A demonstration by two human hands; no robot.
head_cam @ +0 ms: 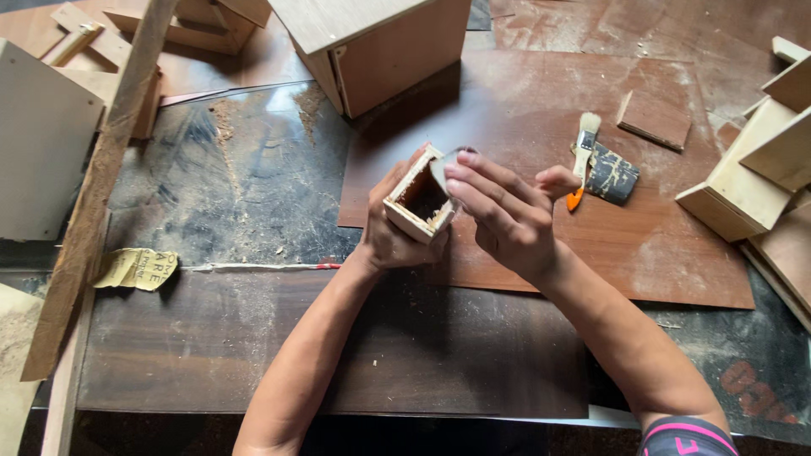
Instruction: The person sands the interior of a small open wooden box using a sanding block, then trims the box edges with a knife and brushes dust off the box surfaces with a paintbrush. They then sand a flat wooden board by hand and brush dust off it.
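Left hand [390,232] grips a small open wooden box [420,197] from below and behind, held up above the dusty workbench [253,338] with its dark inside facing the camera. Right hand [498,211] is closed around a pale folded piece [443,169] (sandpaper or similar, can't tell) with fingers pressed at the box's top edge. A brush with an orange handle [582,156] lies on the brown plywood sheet [591,245], just beside a dark paint-smeared scrap [613,173]. Larger wooden box [380,42] sits behind; a crumpled yellow paper [135,268] lies at left.
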